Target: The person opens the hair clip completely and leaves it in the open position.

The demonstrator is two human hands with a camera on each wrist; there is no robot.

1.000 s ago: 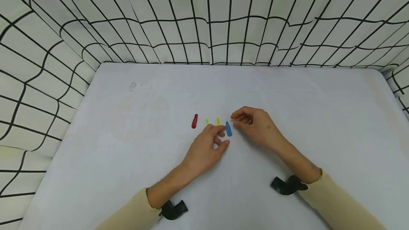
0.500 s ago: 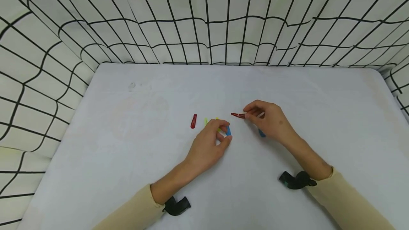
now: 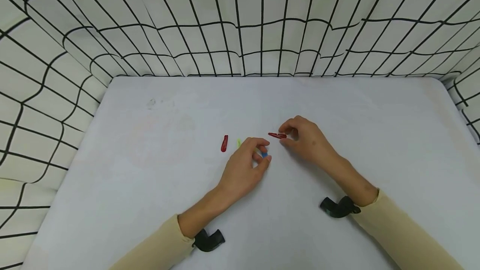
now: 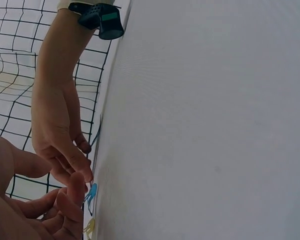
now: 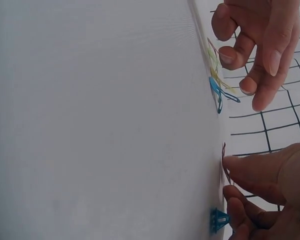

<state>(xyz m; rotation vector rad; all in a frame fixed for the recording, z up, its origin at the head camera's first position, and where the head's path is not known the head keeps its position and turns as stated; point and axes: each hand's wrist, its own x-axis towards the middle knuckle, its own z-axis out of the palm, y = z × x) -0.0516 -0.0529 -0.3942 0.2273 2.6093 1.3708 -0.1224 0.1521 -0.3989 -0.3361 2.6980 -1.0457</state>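
Note:
A red hair clip [image 3: 277, 135] lies crosswise at the fingertips of my right hand [image 3: 309, 141], its end between thumb and index finger. In the right wrist view, the thumb touches this dark clip on the white surface. My left hand [image 3: 241, 170] hovers with loosely bent fingers over a blue hair clip [image 3: 264, 154], mostly covering it. Beside the left hand are a green hair clip [image 3: 238, 142] and another red hair clip [image 3: 224, 143]. A yellow hair clip [image 4: 90, 228] shows in the left wrist view. Under the right fingers is another blue clip [image 5: 220, 220].
The clips lie mid-way on a white table [image 3: 168, 116]. Black-gridded white cloth [image 3: 251, 24] rises behind the table and along its sides. Each wrist carries a black camera mount [image 3: 339, 207].
My right hand first drew right, exposing the red clip and a blue clip beneath, then came back left around the red clip's end. The left hand edged over the near blue clip.

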